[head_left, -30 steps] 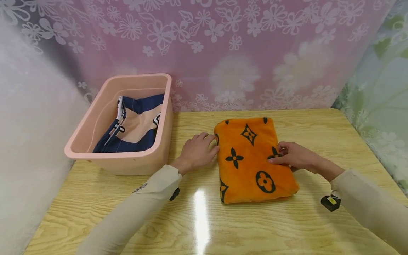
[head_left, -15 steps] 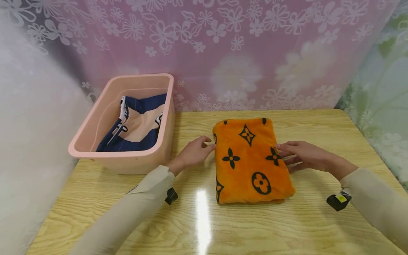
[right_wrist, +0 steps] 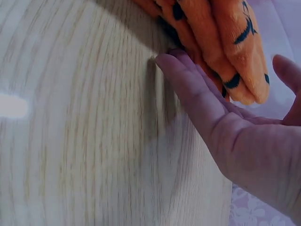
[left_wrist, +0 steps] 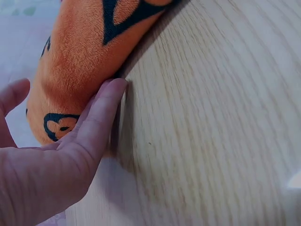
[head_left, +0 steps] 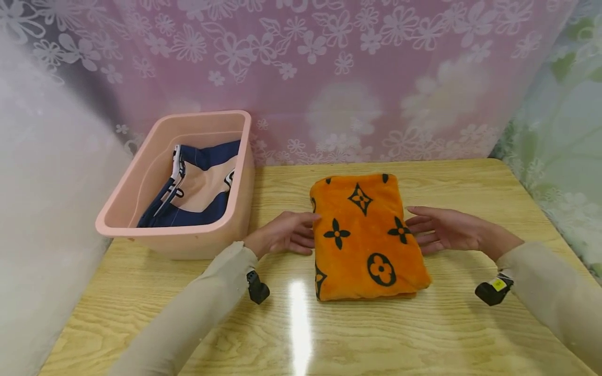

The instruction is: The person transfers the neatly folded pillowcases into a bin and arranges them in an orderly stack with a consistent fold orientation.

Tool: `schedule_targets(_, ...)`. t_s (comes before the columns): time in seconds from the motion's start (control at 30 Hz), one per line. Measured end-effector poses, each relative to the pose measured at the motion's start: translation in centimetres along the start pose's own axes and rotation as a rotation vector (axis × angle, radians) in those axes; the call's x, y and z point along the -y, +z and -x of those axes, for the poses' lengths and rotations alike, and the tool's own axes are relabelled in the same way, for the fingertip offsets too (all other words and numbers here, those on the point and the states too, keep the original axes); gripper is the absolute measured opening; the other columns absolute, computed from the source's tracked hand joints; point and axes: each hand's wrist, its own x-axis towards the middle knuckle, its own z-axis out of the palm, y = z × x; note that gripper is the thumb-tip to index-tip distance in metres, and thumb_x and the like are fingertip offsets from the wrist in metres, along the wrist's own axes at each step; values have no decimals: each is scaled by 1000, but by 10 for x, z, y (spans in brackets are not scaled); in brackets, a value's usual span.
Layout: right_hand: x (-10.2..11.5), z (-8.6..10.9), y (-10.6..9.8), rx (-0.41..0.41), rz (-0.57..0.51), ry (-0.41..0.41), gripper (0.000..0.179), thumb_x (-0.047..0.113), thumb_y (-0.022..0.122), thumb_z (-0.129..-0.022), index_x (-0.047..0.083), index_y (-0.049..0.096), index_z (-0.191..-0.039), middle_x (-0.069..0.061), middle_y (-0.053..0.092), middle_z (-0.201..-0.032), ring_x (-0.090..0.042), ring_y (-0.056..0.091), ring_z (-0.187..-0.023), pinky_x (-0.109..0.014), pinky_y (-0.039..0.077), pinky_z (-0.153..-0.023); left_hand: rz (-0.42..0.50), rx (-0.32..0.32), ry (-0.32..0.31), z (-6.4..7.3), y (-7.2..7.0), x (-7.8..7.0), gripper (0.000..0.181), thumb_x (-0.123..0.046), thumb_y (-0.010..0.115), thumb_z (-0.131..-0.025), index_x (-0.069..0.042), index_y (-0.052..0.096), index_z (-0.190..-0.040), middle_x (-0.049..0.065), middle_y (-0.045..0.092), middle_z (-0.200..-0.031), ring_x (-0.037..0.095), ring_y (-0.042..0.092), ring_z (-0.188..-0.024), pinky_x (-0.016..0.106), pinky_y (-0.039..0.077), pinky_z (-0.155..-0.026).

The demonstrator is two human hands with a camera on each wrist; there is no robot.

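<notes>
A folded orange plush blanket (head_left: 362,245) with dark flower motifs lies flat on the wooden table. At its left edge is my left hand (head_left: 287,233), fingers extended low by the tabletop and thumb raised over the side. The left wrist view shows those fingers (left_wrist: 101,113) against the blanket's rounded fold (left_wrist: 80,56). On the opposite side my right hand (head_left: 444,230) has its fingers straight and thumb apart. In the right wrist view its fingertips reach the lower edge of the stacked layers (right_wrist: 221,52); whether they are beneath the blanket I cannot tell.
A pink plastic tub (head_left: 174,230) stands on the table (head_left: 367,339) at the left. Inside it is a folded navy and beige cloth (head_left: 202,183). Behind the table hangs a pink floral curtain (head_left: 291,94).
My right hand has let go of the blanket's right edge and straightened its fingers beside it. My left hand has turned, with its fingers lower along the left edge.
</notes>
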Motion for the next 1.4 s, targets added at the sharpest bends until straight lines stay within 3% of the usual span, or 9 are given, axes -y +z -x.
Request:
schedule_targets(0.1,0,-5,3,26,1,-13,71,42,34,-104,-1,1,-151,-26,16,-153,-32,51,-122,-50,39,-100,7,22,-7,-1,-1,1,60,-37,67,-88,6,51,-127,21,65,-109,32,67,-92,47,53,-80)
schedule_targets(0.33,-1,-13,7,24,-36,-18,59,35,40,-104,2,22,-148,-15,52,-133,-35,53,-118,-52,42,-96,66,33,-56,-6,2,2,57,-36,70,-85,5,55,-122,22,64,-108,33,66,-91,47,54,-79)
schedule_targets(0.5,0,-21,11,42,-70,-3,53,35,42,-103,2,30,-143,-16,52,-130,-33,55,-116,-48,45,-93,67,54,-57,-10,3,4,55,-38,71,-84,3,59,-119,22,65,-107,33,67,-90,47,54,-78)
schedule_targets(0.73,-2,-30,16,134,-149,-10,42,34,38,-104,4,39,-135,-12,58,-125,-28,56,-115,-47,43,-96,79,55,-60,-13,5,7,52,-38,74,-83,0,62,-116,20,67,-105,30,68,-87,45,54,-78)
schedule_targets(1.07,-5,-29,16,109,-117,-31,39,31,40,-104,3,47,-130,-10,61,-121,-26,59,-111,-46,45,-94,74,22,-38,-9,12,8,45,-33,75,-83,0,64,-111,18,69,-101,27,69,-81,44,55,-76)
schedule_targets(1.2,-6,-29,18,77,-115,-56,39,28,41,-104,3,40,-134,-11,61,-120,-28,60,-111,-48,44,-94,70,7,-38,-9,15,7,41,-31,75,-83,-1,65,-110,18,69,-98,27,69,-79,44,55,-74)
schedule_targets(1.4,-5,-26,24,-46,-75,-127,55,22,50,-101,6,22,-146,-10,60,-121,-28,60,-110,-50,45,-92,68,-11,-19,-6,18,6,41,-28,73,-85,-2,62,-115,15,69,-98,25,69,-79,42,56,-73)
